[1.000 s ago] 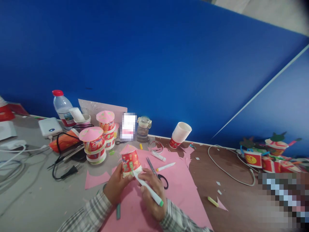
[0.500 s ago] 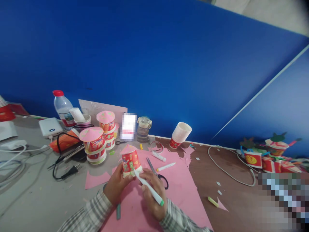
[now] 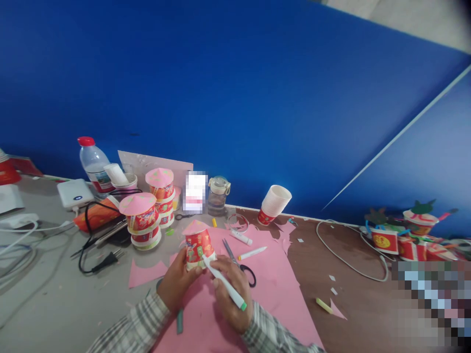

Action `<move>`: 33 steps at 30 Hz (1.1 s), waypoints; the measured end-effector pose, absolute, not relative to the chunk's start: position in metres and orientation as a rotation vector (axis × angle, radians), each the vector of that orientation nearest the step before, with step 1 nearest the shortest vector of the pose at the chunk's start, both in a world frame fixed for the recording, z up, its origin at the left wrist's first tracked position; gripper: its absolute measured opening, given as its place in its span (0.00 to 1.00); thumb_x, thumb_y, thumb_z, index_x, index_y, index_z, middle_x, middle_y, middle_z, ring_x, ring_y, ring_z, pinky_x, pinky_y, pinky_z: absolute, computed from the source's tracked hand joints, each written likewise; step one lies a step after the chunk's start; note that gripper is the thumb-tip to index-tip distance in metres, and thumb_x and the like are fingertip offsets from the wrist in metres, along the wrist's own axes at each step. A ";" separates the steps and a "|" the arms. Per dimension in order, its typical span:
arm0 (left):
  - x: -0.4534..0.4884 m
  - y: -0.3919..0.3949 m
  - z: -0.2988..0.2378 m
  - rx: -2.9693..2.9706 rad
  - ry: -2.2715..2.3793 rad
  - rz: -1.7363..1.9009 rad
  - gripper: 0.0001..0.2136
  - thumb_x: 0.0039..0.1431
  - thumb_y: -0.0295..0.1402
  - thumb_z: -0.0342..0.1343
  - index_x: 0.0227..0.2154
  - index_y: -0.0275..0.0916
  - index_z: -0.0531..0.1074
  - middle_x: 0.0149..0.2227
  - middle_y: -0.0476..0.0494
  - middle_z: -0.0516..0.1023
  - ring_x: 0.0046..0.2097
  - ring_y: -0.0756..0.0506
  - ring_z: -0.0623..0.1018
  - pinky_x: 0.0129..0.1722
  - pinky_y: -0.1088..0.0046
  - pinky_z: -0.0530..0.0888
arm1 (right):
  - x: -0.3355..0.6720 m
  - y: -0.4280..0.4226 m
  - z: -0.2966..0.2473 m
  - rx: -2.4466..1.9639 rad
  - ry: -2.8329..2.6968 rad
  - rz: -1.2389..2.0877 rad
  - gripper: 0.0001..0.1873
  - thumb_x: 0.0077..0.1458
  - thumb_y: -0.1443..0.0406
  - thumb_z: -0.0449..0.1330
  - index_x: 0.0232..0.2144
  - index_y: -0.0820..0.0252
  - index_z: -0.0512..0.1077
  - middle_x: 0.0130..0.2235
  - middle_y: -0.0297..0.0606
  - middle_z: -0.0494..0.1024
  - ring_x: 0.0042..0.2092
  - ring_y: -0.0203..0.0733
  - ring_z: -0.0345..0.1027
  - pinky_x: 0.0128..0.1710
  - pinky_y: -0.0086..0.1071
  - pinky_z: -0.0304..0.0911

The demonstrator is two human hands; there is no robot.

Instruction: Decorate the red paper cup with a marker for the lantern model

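Note:
My left hand (image 3: 180, 277) is closed around the lower left of a red printed paper cup (image 3: 197, 245), which has a pink paper cone on top. In my right hand (image 3: 235, 289) is a white marker (image 3: 226, 284) with a green end, its tip at the cup's lower right side. The fingers of the right hand also rest near the cup's white rim. Under both hands lies a sheet of pink paper (image 3: 272, 294). Scissors (image 3: 235, 257) with dark handles, a white marker with a yellow tip (image 3: 253, 253) and a white tube (image 3: 241, 238) lie on that sheet.
Pink-roofed cup towers (image 3: 142, 220) stand at the left, near a water bottle (image 3: 93, 164) and a black plug (image 3: 106, 262). A lidded jar (image 3: 218, 196) and stacked paper cups (image 3: 274, 203) stand by the blue partition (image 3: 235, 98). Cup crafts (image 3: 386, 240) sit at right.
The marker tip has shifted slightly up and left on the cup, and the right hand has moved a little with it. The left hand still holds the cup in place.

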State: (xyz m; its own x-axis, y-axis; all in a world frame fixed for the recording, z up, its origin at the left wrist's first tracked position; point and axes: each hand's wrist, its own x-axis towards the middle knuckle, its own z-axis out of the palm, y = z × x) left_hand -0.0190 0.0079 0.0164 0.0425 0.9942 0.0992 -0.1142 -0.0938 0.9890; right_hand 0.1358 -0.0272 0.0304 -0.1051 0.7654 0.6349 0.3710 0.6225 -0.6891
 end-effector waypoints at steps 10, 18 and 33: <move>-0.019 0.007 0.021 1.248 1.067 1.303 0.17 0.35 0.36 0.58 0.31 0.37 0.67 0.27 0.41 0.76 0.30 0.36 0.73 0.29 0.59 0.70 | 0.137 -0.030 0.028 -0.947 -1.698 0.447 0.11 0.49 0.68 0.56 0.37 0.55 0.72 0.34 0.37 0.81 0.42 0.49 0.75 0.42 0.36 0.73; -0.018 0.007 0.017 1.178 0.992 1.298 0.17 0.34 0.37 0.58 0.31 0.37 0.67 0.28 0.41 0.75 0.30 0.37 0.73 0.27 0.57 0.73 | 0.140 -0.030 0.028 -1.004 -1.630 0.440 0.12 0.50 0.67 0.55 0.38 0.57 0.73 0.36 0.39 0.80 0.39 0.49 0.76 0.36 0.36 0.74; -0.018 0.007 0.019 1.202 0.998 1.295 0.18 0.35 0.38 0.58 0.31 0.37 0.66 0.27 0.41 0.75 0.29 0.36 0.74 0.27 0.57 0.73 | 0.139 -0.029 0.030 -0.975 -1.622 0.517 0.12 0.50 0.69 0.56 0.38 0.56 0.73 0.35 0.38 0.80 0.38 0.47 0.75 0.38 0.36 0.73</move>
